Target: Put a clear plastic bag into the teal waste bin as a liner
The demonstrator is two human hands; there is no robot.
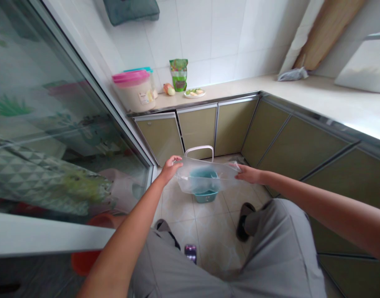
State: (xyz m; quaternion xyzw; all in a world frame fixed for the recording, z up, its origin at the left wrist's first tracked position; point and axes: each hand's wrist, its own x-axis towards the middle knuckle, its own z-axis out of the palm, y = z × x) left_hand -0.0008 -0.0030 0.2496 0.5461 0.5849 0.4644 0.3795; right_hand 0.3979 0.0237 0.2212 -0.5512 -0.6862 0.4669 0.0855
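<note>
A clear plastic bag (183,184) is stretched sideways between my two hands. My left hand (171,167) pinches its left end, and my right hand (247,173) grips the right end. Behind and below the bag, a teal bucket (206,198) stands on the tiled floor, partly seen through the film. Its pale handle (199,147) is raised above the bag's upper edge. Whether the bag touches the bucket I cannot tell.
Low cabinets (197,126) run along the back and right under a counter (233,87) with tubs (135,91), a green pouch (179,74) and a plate of food (194,93). A phone (190,253) lies between my feet. A glass door (68,103) is at left.
</note>
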